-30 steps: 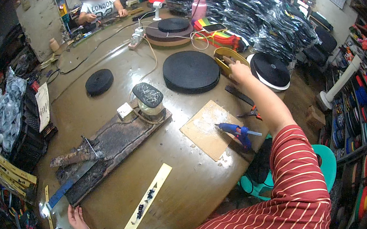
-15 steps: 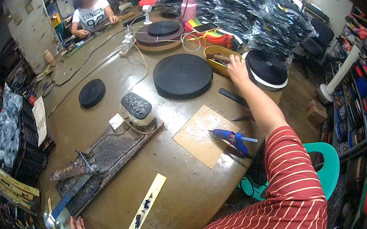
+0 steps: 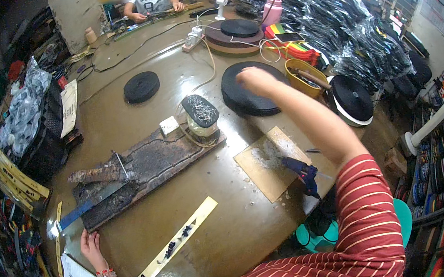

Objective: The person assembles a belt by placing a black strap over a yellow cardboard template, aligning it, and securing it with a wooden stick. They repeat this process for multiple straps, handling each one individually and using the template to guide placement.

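"So, what is filling the view, going from biggest down?"

"Mostly the desk (image 3: 157, 203). A heap of plastic-wrapped bundles (image 3: 327, 40) is lying at its far right, and a long dark board (image 3: 152, 159) is slanting across its left half."

"What is lying nearest the 2 hands?"

"That board, plus a large black roll (image 3: 245, 103), which is lying flat beyond the board's upper right end. Nearer the person, a tan sheet (image 3: 259, 167) with pale residue is resting at an angle. Just right of the roll, a yellow container (image 3: 302, 87) is holding a brown stick that is leaning over its rim."

"And the grips?"

"The right hand (image 3: 258, 81) is crossing in front of the roll, its fingers curling together; I cannot tell whether they are pinching anything or touching the roll. The left hand (image 3: 92, 248) is extending its fingers, slightly apart, at the board's lower left end."

"Anything smaller?"

"A blue glue gun (image 3: 300, 172) is lying over the sheet's right edge, and small dark scraps (image 3: 172, 250) are dotting a pale yellow strip (image 3: 198, 215)."
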### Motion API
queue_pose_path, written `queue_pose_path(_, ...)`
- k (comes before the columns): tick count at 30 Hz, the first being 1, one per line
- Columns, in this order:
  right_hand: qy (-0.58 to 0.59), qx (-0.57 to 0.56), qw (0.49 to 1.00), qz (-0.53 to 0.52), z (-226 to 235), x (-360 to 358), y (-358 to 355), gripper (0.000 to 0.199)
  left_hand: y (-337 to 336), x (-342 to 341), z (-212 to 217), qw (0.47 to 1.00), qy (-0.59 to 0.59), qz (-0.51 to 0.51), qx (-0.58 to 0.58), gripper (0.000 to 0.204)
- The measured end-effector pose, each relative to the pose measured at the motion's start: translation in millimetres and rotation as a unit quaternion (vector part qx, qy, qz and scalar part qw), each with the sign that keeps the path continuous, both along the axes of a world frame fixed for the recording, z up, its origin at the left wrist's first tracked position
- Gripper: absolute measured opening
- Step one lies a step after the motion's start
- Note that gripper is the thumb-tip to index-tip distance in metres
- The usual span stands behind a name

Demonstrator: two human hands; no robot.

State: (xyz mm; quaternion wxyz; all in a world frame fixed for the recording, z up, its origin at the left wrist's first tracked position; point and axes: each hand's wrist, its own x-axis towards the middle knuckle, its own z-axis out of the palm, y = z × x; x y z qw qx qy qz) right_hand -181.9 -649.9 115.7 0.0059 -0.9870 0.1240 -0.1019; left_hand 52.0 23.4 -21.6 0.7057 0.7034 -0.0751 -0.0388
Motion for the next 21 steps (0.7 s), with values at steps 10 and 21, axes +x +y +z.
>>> queue_pose_path(10, 0.057, -0.187, 0.969, -0.149, -67, 82, 65, 0.018, -5, -5, 1, 1.000, -0.008, -0.021, -0.021, 0.035)
queue_pose_path(21, -0.328, -0.023, 0.920, -0.214, -78, -44, 229, 0.005, -10, -26, 49, 0.986, -0.106, 0.012, 0.129, 0.017)
